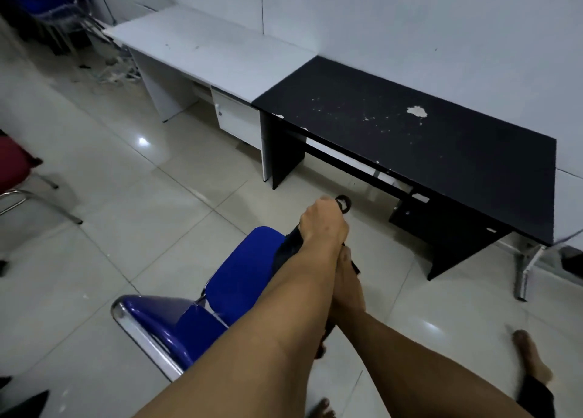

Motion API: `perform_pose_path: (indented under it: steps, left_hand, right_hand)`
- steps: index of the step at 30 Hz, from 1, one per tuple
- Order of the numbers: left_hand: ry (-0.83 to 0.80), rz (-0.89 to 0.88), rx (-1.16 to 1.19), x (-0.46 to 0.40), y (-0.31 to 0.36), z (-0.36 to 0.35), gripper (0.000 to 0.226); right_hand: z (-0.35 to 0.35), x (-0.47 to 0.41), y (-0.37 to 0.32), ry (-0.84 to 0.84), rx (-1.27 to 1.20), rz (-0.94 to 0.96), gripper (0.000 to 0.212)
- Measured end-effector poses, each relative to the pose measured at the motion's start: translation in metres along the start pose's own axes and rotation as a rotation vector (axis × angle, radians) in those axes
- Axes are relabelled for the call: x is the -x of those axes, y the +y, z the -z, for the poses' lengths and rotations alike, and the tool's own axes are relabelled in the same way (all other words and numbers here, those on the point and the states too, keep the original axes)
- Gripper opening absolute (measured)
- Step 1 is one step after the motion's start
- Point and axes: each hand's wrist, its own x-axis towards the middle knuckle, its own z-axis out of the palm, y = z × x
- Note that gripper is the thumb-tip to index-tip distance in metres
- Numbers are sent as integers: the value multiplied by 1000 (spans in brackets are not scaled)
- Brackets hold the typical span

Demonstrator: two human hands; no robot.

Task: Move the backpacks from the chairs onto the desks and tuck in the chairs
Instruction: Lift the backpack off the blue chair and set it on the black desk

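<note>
A dark backpack (285,253) sits at the front of a blue chair (239,275) with a chrome frame, mostly hidden by my arms. My left hand (321,225) is closed on the backpack's top handle, whose loop sticks out past my fingers. My right hand (347,278) lies under my left forearm and grips the bag's side or a strap. A black desk (426,140) stands just beyond the chair against the wall. A white desk (202,51) adjoins it on the left.
A red chair (15,165) stands at the left edge, and more stacked chairs (53,10) with cables fill the far left corner. Another chair's metal leg (527,269) shows past the black desk on the right. My bare foot (533,361) rests on the tiled floor.
</note>
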Motion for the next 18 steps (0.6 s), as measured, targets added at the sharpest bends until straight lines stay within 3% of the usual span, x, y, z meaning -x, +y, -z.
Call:
perform_pose_path:
  steps: [4,7,9,11,14,18]
  left_hand:
    - [72,153,212,0,35,2,36]
    - [103,196,351,-3,66,0,34]
    - [129,135,387,-9,77,-2,32]
    - [124,-28,353,-26,77,0,30]
    - [191,-245,385,-58,60,3,31]
    - [237,-260,511,-99,52,-13,25]
  right_hand:
    - [24,-16,12,122,40,-42,64]
    - [46,-39,21,259,-179,-161,46]
    - [65,-58,25,304,-305,-228,37]
    - [92,-81,34,351,-175,-300,12]
    - [126,-109,44,388,-85,-321,20]
    - [160,-153,47,437,-99,-280,21]
